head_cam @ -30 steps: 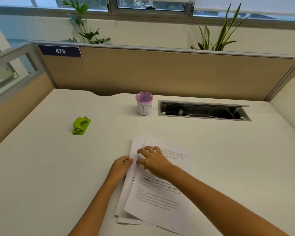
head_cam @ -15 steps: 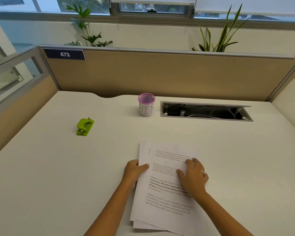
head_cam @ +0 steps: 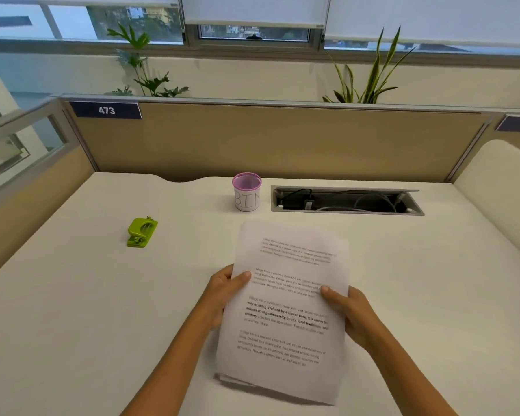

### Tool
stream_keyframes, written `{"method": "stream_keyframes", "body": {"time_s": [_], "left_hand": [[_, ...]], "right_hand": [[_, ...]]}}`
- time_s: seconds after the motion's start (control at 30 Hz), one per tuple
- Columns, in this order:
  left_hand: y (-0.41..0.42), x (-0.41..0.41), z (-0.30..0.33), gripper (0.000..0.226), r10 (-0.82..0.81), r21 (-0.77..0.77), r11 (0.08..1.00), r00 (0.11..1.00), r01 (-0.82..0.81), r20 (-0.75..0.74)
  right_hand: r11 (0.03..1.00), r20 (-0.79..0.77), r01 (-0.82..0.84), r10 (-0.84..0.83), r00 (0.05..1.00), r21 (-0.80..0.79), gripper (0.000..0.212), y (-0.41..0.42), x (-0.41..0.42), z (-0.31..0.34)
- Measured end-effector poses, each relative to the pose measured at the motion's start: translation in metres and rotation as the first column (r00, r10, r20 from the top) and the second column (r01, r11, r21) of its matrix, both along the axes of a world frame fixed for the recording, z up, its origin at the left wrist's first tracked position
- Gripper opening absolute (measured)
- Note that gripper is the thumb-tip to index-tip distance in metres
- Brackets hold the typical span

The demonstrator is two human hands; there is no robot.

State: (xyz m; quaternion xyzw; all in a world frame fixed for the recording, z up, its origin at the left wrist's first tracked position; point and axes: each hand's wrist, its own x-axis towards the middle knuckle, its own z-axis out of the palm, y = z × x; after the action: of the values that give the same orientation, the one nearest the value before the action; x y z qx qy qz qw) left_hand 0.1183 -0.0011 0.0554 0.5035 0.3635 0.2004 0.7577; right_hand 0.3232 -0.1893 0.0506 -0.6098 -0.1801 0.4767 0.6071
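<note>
Paper stack [head_cam: 285,310] between both hands, left hand [head_cam: 222,292] and right hand [head_cam: 350,313] gripping its side edges

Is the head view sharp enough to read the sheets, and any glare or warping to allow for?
Head view: the stack of sheets is blurred, only its bold lines roughly legible; soft even daylight, no glare, a shadow under its near edge; the wide-angle lens bows the partition and desk.
</note>
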Motion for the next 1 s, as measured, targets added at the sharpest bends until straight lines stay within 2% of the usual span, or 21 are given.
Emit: {"method": "stream_keyframes", "body": {"time_s": [0.07, 0.17, 0.23, 0.33, 0.5, 0.63, 0.87, 1.0], "left_hand": [[0.001, 0.005, 0.016, 0.019, -0.015, 0.115, 0.993, 1.000, 0.013, 0.015], [-0.001, 0.016, 0.046, 0.021, 0.023, 0.354, 0.934, 0.997, -0.045, 0.068], [-0.006, 0.023, 0.066, 0.020, 0.051, 0.465, 0.880, 0.992, -0.097, 0.111], [-0.010, 0.027, 0.079, 0.017, 0.069, 0.543, 0.828, 0.986, -0.141, 0.151], [-0.015, 0.022, 0.054, 0.020, 0.081, 0.544, 0.830, 0.992, -0.122, 0.099], [-0.021, 0.016, 0.039, 0.019, 0.088, 0.491, 0.864, 0.994, -0.111, 0.069], [-0.015, 0.016, 0.051, 0.018, 0.114, 0.466, 0.870, 0.985, -0.161, 0.127], [-0.017, 0.010, 0.032, 0.018, 0.100, 0.445, 0.888, 0.994, -0.114, 0.054]], "right_hand": [[0.999, 0.122, 0.027, -0.032, 0.992, 0.045, 0.035, 0.008, -0.007, 0.017], [0.964, 0.291, 0.142, -0.206, 0.934, 0.224, 0.020, 0.021, -0.017, 0.049], [0.928, 0.367, 0.179, -0.300, 0.881, 0.328, 0.015, 0.028, -0.023, 0.069], [0.901, 0.439, 0.173, -0.353, 0.826, 0.398, 0.018, 0.031, -0.030, 0.083], [0.915, 0.364, 0.245, -0.358, 0.860, 0.321, 0.024, 0.022, -0.037, 0.050], [0.931, 0.327, 0.267, -0.341, 0.881, 0.250, 0.017, 0.021, -0.044, 0.034], [0.923, 0.335, 0.238, -0.337, 0.880, 0.302, 0.018, 0.028, -0.039, 0.048], [0.949, 0.343, 0.236, -0.298, 0.891, 0.210, 0.020, 0.023, -0.044, 0.026]]}}
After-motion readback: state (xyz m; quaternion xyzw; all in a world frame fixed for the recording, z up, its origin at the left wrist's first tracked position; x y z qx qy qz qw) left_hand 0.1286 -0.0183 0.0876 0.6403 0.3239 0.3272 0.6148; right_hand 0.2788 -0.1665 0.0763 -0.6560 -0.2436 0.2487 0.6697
